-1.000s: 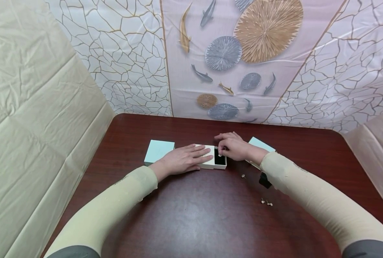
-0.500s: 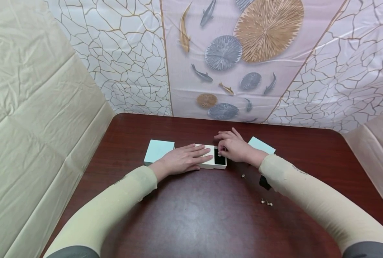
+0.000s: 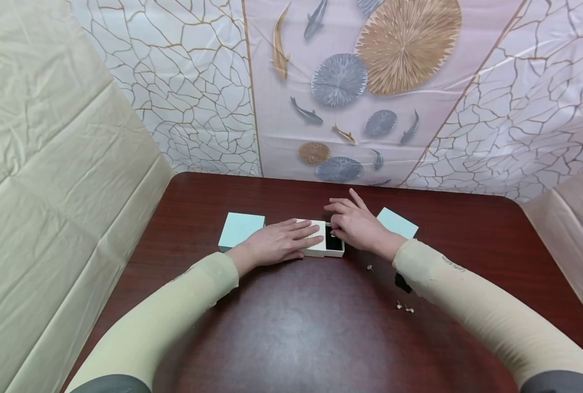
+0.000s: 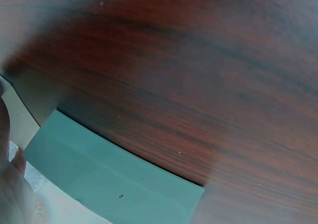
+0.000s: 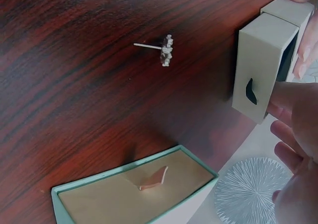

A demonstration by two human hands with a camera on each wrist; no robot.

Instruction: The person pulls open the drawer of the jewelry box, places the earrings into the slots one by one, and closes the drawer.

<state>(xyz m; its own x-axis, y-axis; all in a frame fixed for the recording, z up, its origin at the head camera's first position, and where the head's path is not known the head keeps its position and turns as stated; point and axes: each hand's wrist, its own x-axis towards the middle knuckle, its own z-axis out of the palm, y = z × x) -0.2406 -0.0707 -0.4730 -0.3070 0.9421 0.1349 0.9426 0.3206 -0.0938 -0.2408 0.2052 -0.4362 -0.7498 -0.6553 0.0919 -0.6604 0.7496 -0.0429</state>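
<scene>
A cream drawer-style jewellery box (image 3: 317,250) lies mid-table with its drawer (image 3: 334,253) partly pulled out to the right, showing a black lining. My left hand (image 3: 284,243) rests on the sleeve with straight fingers. At the drawer, thumb and forefinger of my right hand (image 3: 362,225) reach inside and pinch a small pale stud earring, mostly hidden by the fingertips; the other fingers are raised. In the right wrist view, the drawer front (image 5: 253,70) has a black pull tab, and another stud earring (image 5: 166,50) lies on the table nearby.
A pale teal box (image 3: 241,230) stands beside my left wrist. Behind my right wrist is another teal piece (image 3: 397,222), its tan inside (image 5: 134,189) facing the right wrist camera. A black pad (image 3: 402,283) and more stud earrings (image 3: 408,309) lie on the right.
My right hand has tilted slightly, its wrist lower and its outer fingers lifting and spreading. Thumb and forefinger stay at the drawer. The left hand and the box hold still.
</scene>
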